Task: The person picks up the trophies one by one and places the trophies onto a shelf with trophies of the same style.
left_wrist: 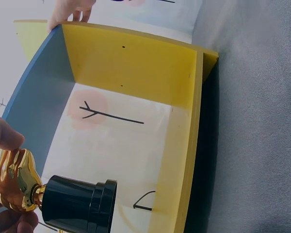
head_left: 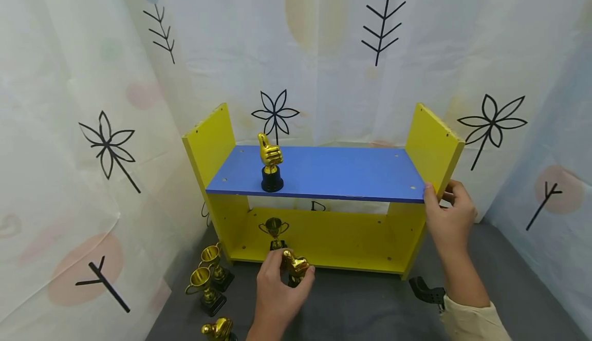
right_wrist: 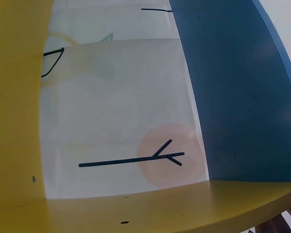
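My left hand pinches a gold thumbs-up trophy by its golden fist, in front of the lower board of a yellow and blue shelf. In the left wrist view the trophy's black base points away from the fingers. At the shelf's right side panel, my right hand grips the edge, thumb in front and fingers on the outer side. Another thumbs-up trophy stands upright on the blue board, towards the left. Below it, a gold cup trophy stands on the lower yellow board, its base partly hidden.
Left of the shelf, two cup trophies stand on the grey tabletop. A further thumbs-up trophy is cut off by the bottom edge. A black strap-like piece shows beside the right forearm. Patterned white cloth hangs behind.
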`<state>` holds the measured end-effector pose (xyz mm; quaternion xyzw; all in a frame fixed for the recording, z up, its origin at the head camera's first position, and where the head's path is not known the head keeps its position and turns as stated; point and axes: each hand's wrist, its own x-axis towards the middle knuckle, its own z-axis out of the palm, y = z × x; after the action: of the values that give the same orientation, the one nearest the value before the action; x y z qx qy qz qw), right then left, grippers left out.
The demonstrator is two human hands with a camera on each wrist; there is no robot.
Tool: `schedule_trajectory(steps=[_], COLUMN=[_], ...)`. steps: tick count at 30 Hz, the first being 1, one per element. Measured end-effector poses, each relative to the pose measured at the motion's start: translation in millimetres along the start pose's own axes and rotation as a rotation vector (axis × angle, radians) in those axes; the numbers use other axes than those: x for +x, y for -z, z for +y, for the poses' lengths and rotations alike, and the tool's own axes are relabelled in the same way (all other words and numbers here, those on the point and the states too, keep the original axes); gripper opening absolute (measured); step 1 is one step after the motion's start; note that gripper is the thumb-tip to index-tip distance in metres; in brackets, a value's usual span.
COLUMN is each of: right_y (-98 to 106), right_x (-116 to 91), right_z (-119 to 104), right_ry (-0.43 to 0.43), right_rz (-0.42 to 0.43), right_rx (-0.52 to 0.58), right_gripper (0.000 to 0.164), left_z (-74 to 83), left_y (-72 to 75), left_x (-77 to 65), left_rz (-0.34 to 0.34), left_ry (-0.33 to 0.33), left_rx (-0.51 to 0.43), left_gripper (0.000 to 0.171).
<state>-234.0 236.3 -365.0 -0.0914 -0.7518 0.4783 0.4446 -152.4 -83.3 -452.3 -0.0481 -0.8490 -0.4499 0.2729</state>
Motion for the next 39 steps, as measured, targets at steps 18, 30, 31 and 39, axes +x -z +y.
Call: schedule_trajectory(steps=[18, 30, 31, 39], right_y=[-0.5, -1.3, -1.3, -2.3], right_x=[0.4, -1.2, -1.4, -0.5], right_z=[0.3, 3.5, 3.7, 4.7], right_ry=[0.011, 0.016, 0.016, 0.014], right_rz=[0.009, 0.021, 0.020, 0.020], right_rx=[0.005, 0.011, 0.010, 0.006], right_gripper=[0.039, 0.038, 0.038, 0.039], left_z=[3.5, 7.8, 8.2, 12.2], left_y=[-0.4, 0.0, 0.0, -0.7], left_x=[4.2, 6.4, 6.7, 8.9], left_rz=[0.023, 0.010, 0.009, 0.011], left_ry=[-0.084, -0.084, -0.085, -0.117], left_rx=[-0.049, -0.062, -0.064, -0.071], left_gripper=[0.038, 0.037, 0.037, 0.038])
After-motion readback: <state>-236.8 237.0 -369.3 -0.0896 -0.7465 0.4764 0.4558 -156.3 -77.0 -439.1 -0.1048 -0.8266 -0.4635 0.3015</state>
